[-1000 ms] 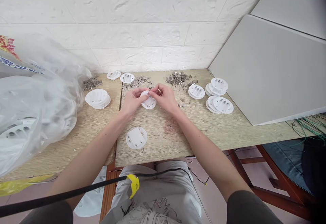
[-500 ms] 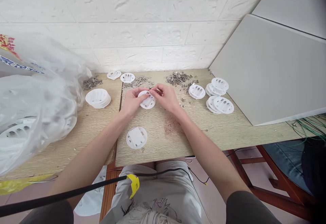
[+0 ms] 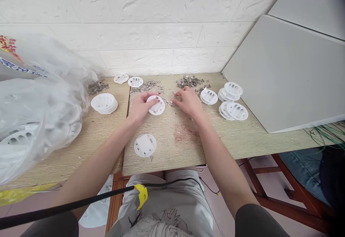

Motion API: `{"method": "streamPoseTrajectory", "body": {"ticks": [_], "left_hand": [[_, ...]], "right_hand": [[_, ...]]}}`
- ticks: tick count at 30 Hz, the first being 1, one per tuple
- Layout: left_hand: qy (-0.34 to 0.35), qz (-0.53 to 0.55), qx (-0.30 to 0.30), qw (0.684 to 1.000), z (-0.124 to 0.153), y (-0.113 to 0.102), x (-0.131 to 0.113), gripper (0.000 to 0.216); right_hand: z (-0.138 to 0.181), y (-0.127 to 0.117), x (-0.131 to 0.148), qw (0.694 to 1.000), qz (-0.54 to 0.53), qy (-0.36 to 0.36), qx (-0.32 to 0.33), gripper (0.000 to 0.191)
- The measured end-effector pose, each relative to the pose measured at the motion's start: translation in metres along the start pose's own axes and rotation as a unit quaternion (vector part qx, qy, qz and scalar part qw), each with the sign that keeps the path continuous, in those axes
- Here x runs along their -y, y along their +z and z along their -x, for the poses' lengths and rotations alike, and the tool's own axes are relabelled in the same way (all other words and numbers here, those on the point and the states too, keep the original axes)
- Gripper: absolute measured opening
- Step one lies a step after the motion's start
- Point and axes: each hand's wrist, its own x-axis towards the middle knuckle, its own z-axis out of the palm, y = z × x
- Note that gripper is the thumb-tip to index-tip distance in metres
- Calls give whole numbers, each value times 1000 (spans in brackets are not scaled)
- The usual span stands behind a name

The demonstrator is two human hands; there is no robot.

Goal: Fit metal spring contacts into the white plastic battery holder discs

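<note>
My left hand point(image 3: 142, 104) grips a round white plastic battery holder point(image 3: 156, 105) just above the wooden table point(image 3: 172, 136), thumb across its face. My right hand point(image 3: 188, 101) is a little to the right of it, fingers curled down onto scattered small metal clips point(image 3: 169, 102) on the table; whether it pinches one is hidden. A larger heap of metal clips point(image 3: 188, 81) lies just behind that hand. Another white round holder point(image 3: 145, 145) lies face down nearer to me.
Stacks of white holders point(image 3: 233, 100) sit at the right beside a slanted grey panel point(image 3: 283, 75). A stack of white discs point(image 3: 104, 103) and a big clear plastic bag point(image 3: 35, 100) of parts are at the left. Two holders point(image 3: 129, 80) lie by the wall.
My right hand has left the holder and moved right and down onto the loose metal clips. My left hand keeps the holder, now lower and tilted flatter.
</note>
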Motion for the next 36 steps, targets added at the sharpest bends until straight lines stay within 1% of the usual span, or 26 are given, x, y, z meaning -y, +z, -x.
{"method": "streamPoseTrajectory", "body": {"ticks": [3,9,11,15,18,21,24,32,36], "left_hand": [[2,-3,4,1000,0,0,0,22],[6,2,4,1000,-1,0,2,23],[6,5,5,1000,-1,1,2,23],[5,8,7,1000,-1,1,2,23],[4,4,10,1000,-1,2,2,23],[5,4,9,1000,-2,1,3,24],[6,1,10,1000,-1,1,3,24],[5,-1,16,1000,0,0,1,23],[4,-3,17,1000,-1,0,2,24]], "right_hand": [[-1,2,2,1000,19,-4,18,23],[-4,3,3,999,29,5,20,22],[-4,3,4,1000,22,8,9,23],[-2,5,7,999,10,-6,-41,34],[-2,10,7,999,20,-37,-34,42],[-2,14,8,998,22,-55,-15,35],[-3,15,10,999,11,-50,-14,28],[-7,15,10,999,2,-32,-5,23],[-7,16,10,999,11,-32,-6,24]]}}
